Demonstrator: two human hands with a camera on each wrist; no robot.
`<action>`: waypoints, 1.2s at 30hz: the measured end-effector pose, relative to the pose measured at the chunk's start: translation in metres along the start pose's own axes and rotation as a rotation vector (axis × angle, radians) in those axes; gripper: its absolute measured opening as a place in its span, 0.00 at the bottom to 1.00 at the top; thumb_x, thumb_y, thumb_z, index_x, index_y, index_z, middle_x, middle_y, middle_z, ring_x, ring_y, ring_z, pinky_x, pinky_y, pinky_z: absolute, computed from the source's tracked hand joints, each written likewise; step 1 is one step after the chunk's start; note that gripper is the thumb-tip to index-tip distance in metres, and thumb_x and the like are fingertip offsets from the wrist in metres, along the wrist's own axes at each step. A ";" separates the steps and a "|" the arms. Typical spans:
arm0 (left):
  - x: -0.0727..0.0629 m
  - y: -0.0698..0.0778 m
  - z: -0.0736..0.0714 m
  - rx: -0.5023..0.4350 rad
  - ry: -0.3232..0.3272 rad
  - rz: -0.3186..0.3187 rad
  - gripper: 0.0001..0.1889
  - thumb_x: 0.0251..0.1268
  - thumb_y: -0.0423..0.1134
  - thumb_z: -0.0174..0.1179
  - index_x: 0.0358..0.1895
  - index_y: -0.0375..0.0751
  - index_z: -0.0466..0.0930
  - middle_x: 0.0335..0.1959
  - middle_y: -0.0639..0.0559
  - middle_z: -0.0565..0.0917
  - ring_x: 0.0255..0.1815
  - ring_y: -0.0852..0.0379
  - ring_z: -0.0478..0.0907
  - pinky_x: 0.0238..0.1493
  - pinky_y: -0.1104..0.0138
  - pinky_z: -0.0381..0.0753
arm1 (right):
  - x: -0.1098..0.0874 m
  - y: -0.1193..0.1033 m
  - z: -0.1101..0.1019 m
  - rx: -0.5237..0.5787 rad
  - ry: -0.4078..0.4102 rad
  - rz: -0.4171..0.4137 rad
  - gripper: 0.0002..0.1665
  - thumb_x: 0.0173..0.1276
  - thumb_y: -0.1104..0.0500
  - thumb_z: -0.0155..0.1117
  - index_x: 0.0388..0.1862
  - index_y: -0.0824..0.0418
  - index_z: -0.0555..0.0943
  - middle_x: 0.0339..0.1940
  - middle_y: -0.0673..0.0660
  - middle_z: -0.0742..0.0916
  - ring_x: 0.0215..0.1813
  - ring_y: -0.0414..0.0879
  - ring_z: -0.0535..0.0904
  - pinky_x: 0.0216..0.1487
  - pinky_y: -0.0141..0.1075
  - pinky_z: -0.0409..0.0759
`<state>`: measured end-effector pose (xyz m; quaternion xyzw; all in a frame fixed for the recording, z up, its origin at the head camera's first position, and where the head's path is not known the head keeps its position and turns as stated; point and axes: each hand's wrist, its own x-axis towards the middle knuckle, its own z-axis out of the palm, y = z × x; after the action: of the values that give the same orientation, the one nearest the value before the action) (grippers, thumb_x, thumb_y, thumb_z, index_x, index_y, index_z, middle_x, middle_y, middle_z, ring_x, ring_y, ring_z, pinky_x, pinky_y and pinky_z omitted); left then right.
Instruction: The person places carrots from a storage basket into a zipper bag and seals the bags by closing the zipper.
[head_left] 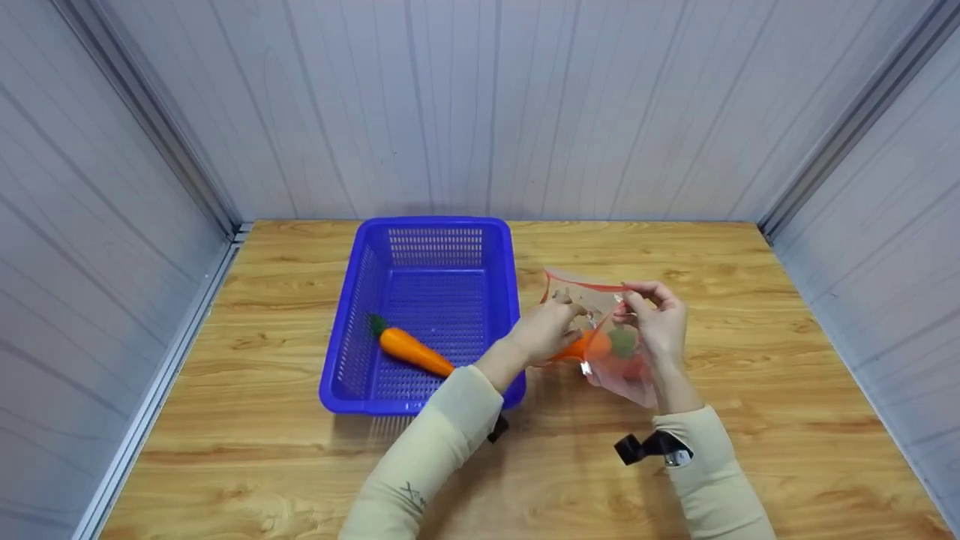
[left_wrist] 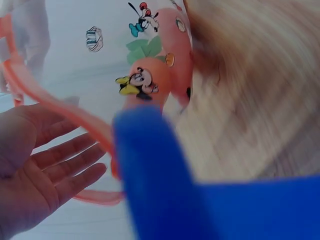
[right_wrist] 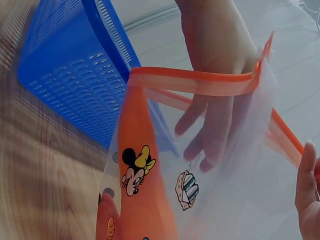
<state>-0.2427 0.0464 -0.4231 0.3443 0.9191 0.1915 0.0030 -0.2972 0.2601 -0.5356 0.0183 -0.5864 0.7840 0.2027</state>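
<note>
A clear zip bag (right_wrist: 250, 195) with an orange-red rim and cartoon prints stands with its mouth spread, right of the basket. My left hand (head_left: 546, 328) reaches into that mouth, its fingers extended and holding nothing, as the left wrist view shows. At the bag's far right edge, my right hand (head_left: 661, 319) pinches the rim between thumb and fingers. Inside the bag lies a carrot (right_wrist: 145, 200) with green leaves (left_wrist: 145, 50), its narrow end near the mouth. Beside it is a red rounded thing (left_wrist: 175, 37), seen through the printed plastic.
A blue slotted basket (head_left: 512, 292) stands left of the bag, close to its mouth. Another carrot (head_left: 412, 351) with a green top lies in it, partly behind the left forearm. The wooden table (head_left: 247, 420) is bounded by pale panel walls (head_left: 450, 112) at the back and sides.
</note>
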 end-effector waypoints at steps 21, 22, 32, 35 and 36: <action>-0.054 -0.031 -0.047 0.010 -0.095 0.133 0.17 0.59 0.39 0.57 0.51 0.37 0.75 0.46 0.47 0.78 0.42 0.55 0.76 0.43 0.67 0.75 | -0.027 -0.063 0.033 0.007 -0.033 0.082 0.10 0.55 0.71 0.61 0.37 0.75 0.77 0.23 0.66 0.78 0.17 0.51 0.78 0.19 0.40 0.78; -0.056 -0.035 -0.049 -0.003 -0.108 0.129 0.17 0.59 0.39 0.57 0.52 0.37 0.75 0.46 0.46 0.78 0.43 0.55 0.76 0.44 0.67 0.75 | -0.021 -0.051 0.026 -0.006 -0.031 0.078 0.12 0.55 0.70 0.61 0.38 0.75 0.76 0.24 0.66 0.79 0.18 0.52 0.78 0.19 0.41 0.79; -0.067 -0.079 -0.057 -0.186 -0.215 0.064 0.17 0.58 0.37 0.58 0.49 0.31 0.76 0.43 0.42 0.79 0.41 0.51 0.77 0.44 0.64 0.75 | 0.012 0.025 -0.017 0.055 -0.018 0.035 0.18 0.52 0.67 0.66 0.41 0.74 0.76 0.26 0.69 0.78 0.18 0.56 0.77 0.17 0.45 0.77; -0.071 -0.094 -0.056 -0.213 -0.268 -0.009 0.17 0.58 0.37 0.58 0.49 0.33 0.76 0.42 0.45 0.80 0.40 0.55 0.76 0.44 0.65 0.75 | 0.011 0.023 -0.016 0.007 -0.021 0.017 0.18 0.53 0.65 0.67 0.41 0.73 0.76 0.26 0.69 0.78 0.18 0.55 0.77 0.18 0.46 0.78; -0.072 -0.099 -0.056 -0.215 -0.288 -0.038 0.17 0.58 0.38 0.58 0.49 0.35 0.76 0.42 0.46 0.80 0.40 0.56 0.76 0.44 0.66 0.75 | 0.010 0.021 -0.015 0.009 -0.026 0.021 0.18 0.53 0.65 0.66 0.42 0.73 0.76 0.27 0.68 0.78 0.18 0.55 0.78 0.19 0.46 0.78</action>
<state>-0.2580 -0.0873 -0.4157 0.3486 0.8897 0.2374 0.1749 -0.3100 0.2723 -0.5570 0.0234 -0.5854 0.7886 0.1868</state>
